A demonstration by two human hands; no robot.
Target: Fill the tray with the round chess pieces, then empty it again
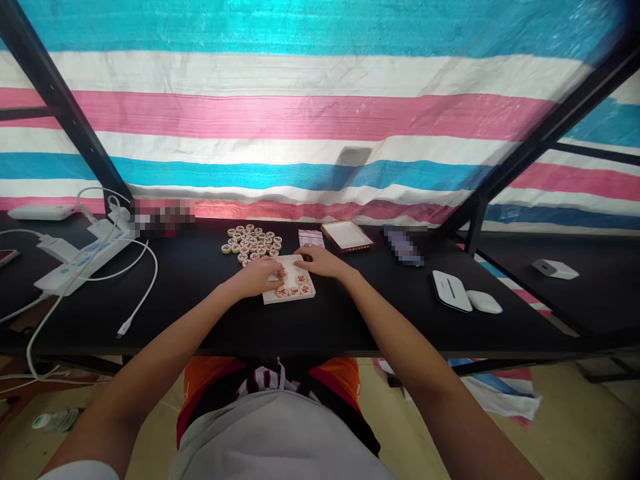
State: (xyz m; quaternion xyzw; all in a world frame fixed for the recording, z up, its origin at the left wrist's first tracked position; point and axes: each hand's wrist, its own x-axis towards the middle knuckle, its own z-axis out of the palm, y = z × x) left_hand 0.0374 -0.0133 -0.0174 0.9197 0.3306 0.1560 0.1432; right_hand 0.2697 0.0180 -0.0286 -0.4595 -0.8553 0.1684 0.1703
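Note:
A shallow white box (270,299) lies on the black table in front of me. Inside its near and right sides sit several round xiangqi pieces (294,291) with red characters. My left hand (257,277) reaches over the left part of the box, thumb and fingers closed around a xiangqi piece (285,274), which they partly cover. At the far right side of the box, my right hand (324,261) is closed on the rim, its fingertips bent over the edge. Just beyond the box is a loose group of xiangqi pieces (253,240), some with dark and some with red characters.
A box lid (347,235) and a printed paper (311,238) lie behind the box. To the right are a blurred phone (404,247), a white-topped device (451,291) and a white case (485,302). A power strip (83,263) with white cables occupies the left.

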